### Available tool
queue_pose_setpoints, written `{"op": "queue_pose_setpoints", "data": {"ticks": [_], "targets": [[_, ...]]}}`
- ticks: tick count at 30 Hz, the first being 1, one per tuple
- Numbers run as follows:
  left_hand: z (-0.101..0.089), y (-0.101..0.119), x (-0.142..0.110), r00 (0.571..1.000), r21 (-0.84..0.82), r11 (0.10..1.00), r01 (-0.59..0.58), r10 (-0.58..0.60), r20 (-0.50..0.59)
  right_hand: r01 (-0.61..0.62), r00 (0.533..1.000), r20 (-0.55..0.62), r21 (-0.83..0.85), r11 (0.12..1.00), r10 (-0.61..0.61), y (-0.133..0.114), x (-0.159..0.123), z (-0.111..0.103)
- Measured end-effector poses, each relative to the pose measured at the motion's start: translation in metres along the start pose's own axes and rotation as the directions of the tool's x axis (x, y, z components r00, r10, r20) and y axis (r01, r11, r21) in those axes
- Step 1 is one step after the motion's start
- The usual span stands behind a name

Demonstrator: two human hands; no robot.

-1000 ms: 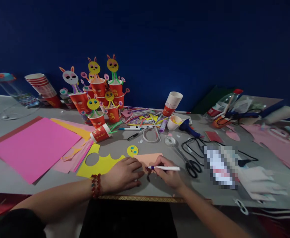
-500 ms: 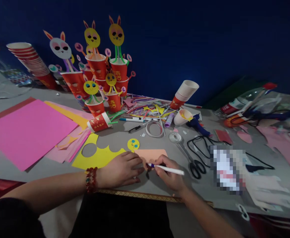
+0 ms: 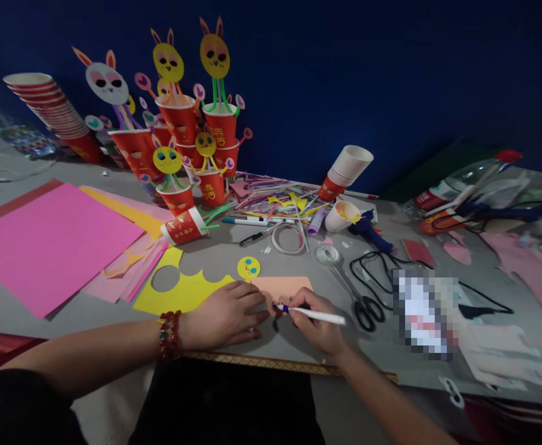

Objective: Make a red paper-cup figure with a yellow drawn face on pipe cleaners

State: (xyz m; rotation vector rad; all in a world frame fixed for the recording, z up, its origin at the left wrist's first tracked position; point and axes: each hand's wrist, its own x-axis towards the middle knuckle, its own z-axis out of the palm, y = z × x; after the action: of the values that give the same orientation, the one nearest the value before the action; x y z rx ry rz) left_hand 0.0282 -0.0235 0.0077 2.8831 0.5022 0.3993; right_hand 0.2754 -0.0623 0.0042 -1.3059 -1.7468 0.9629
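My right hand (image 3: 317,324) grips a white marker (image 3: 314,314) with a purple tip, its tip down on a small dark piece near the front table edge. My left hand (image 3: 227,315) lies palm down beside it, fingers together, pressing the near end of a peach paper piece (image 3: 283,286). A small yellow face disc (image 3: 249,267) lies just beyond. A yellow sheet with round cut-outs (image 3: 182,290) sits by my left wrist, which wears a red bead bracelet.
Pink paper sheets (image 3: 48,241) lie at left. Red cups with bunny-face toppers (image 3: 178,130) stand at the back, with cup stacks (image 3: 345,170) and straws. Scissors (image 3: 361,303), tape rolls, a glue gun (image 3: 368,232) and black cord lie at right.
The camera view tilted down and shifted slightly, so the table's objects sit higher in frame. Both hands stay at the same spot with the marker tip on the piece.
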Motion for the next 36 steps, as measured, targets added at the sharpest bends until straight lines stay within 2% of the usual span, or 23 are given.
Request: {"op": "queue_pose_setpoints", "data": {"ticks": [5,19,26,31,36], "targets": [[-0.001,0.0,0.001,1.0,-0.005,1.0,-0.009,0.008,-0.012,-0.017,1.0,0.02,-0.035,0.999,0.018,0.001,0.0,0.0],[0.003,-0.001,-0.001,1.0,0.002,1.0,-0.006,0.006,-0.004,-0.01,1.0,0.014,0.017,1.0,0.01,-0.001,0.0,0.0],[0.002,0.0,-0.001,1.0,-0.006,1.0,-0.003,0.002,-0.01,-0.105,0.983,-0.141,0.114,0.988,0.121,0.007,-0.007,-0.005],[0.003,0.0,-0.002,1.0,0.012,1.0,-0.009,0.009,-0.017,-0.102,0.991,-0.081,0.047,0.994,0.106,0.008,-0.008,-0.01],[0.002,0.0,-0.001,1.0,0.014,1.0,-0.002,0.002,0.013,-0.075,0.993,-0.093,-0.003,0.997,0.075,0.011,-0.008,-0.009]]}}
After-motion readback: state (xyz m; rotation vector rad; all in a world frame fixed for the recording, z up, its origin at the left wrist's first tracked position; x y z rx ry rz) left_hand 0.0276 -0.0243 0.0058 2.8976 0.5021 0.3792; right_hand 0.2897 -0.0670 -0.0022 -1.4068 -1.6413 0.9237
